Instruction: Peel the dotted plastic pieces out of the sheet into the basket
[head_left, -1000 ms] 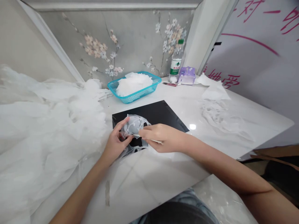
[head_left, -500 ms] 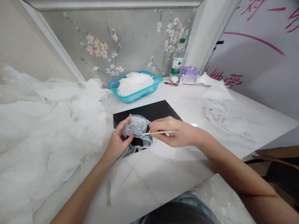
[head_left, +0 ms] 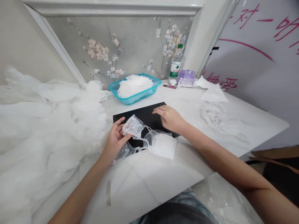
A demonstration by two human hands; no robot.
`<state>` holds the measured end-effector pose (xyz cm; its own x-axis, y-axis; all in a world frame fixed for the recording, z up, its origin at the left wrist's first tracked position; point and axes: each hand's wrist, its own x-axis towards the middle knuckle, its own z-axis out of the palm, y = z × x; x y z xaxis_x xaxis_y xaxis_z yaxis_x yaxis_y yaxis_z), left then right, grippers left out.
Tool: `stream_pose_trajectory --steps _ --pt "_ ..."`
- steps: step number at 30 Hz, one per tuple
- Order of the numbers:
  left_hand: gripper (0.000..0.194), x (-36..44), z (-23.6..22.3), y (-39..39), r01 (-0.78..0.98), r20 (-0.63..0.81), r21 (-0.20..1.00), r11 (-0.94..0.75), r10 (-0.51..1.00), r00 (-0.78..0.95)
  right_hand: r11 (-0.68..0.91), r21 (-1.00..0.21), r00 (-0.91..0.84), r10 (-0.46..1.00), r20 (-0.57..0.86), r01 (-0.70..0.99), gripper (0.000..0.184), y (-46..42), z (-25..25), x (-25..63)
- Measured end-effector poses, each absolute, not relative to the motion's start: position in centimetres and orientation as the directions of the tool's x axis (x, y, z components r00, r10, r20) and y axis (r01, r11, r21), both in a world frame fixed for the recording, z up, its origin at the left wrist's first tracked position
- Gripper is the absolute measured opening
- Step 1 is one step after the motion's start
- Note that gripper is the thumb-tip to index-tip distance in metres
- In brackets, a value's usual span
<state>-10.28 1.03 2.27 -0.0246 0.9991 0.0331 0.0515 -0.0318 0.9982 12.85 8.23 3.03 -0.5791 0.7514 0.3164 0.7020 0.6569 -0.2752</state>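
My left hand (head_left: 116, 134) pinches a thin translucent sheet (head_left: 133, 126) with pale printed shapes, tilted up over the left part of a black board (head_left: 146, 116). Clear cut-out strips (head_left: 145, 141) hang from the sheet towards a white paper piece (head_left: 163, 145) at the board's front edge. More clear printed film (head_left: 125, 151) lies below my left hand. Above the board's right part is my right hand (head_left: 170, 118), its fingers stretched leftward and slightly blurred, with no tool visible in it.
A blue basket (head_left: 140, 99) of white sheets stands behind the board. A large heap of white, filmy sheets (head_left: 51, 133) covers the left side. Towards the back right are a water bottle (head_left: 175, 67), a purple tissue pack (head_left: 186, 78), red-handled scissors (head_left: 169, 86) and crumpled clear film (head_left: 217, 116).
My right hand has moved up and right, away from the sheet, and the thin pale stick it held is no longer visible. My left hand has tilted the sheet.
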Motion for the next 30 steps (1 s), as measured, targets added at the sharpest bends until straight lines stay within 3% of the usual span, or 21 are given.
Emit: stream_pose_trajectory --steps 2,4,6,8,11,17,21,26,28,30 --pt "0.057 -9.9 2.5 0.7 0.057 0.044 0.997 -0.043 0.998 -0.032 0.714 -0.389 -0.586 0.700 0.407 0.582 0.023 6.2 3.3 10.9" --pt "0.048 -9.6 2.8 0.3 0.048 0.037 0.998 -0.036 0.999 -0.014 0.768 -0.468 -0.615 0.634 0.468 0.436 0.027 4.6 3.1 9.2" --pt "0.045 -9.4 3.0 0.0 0.022 0.012 1.000 -0.013 0.999 0.038 0.826 -0.447 -0.646 0.553 0.526 0.344 0.043 3.7 2.7 8.2" --pt "0.045 -9.2 3.1 -0.1 -0.006 -0.014 1.000 0.014 0.995 0.103 0.867 -0.401 -0.664 0.489 0.565 0.297 0.045 3.7 2.1 7.8" --pt "0.040 -9.2 2.9 0.0 -0.044 -0.037 0.998 0.043 0.990 0.139 0.884 -0.381 -0.661 0.459 0.594 0.271 0.030 4.0 1.6 8.1" --pt "0.046 -9.7 2.7 0.4 -0.072 -0.103 0.992 0.106 0.993 0.055 0.793 -0.555 -0.591 0.580 0.561 0.252 0.036 3.6 1.3 8.3" --pt "0.046 -9.8 3.1 0.4 -0.088 -0.097 0.991 0.106 0.991 0.093 0.842 -0.502 -0.588 0.512 0.627 0.198 0.017 3.8 1.1 8.2" --pt "0.048 -9.4 3.2 0.4 -0.005 -0.144 0.990 0.144 0.987 0.067 0.899 -0.402 -0.644 0.414 0.643 0.175 0.013 3.3 1.2 8.3" --pt "0.047 -9.3 3.1 0.5 -0.008 -0.167 0.986 0.168 0.985 0.051 0.884 -0.448 -0.683 0.409 0.605 0.133 0.008 2.9 1.3 8.3" --pt "0.048 -9.4 2.9 0.6 -0.026 -0.158 0.987 0.160 0.986 0.045 0.808 -0.574 -0.651 0.508 0.563 0.134 0.014 2.7 1.4 8.3"
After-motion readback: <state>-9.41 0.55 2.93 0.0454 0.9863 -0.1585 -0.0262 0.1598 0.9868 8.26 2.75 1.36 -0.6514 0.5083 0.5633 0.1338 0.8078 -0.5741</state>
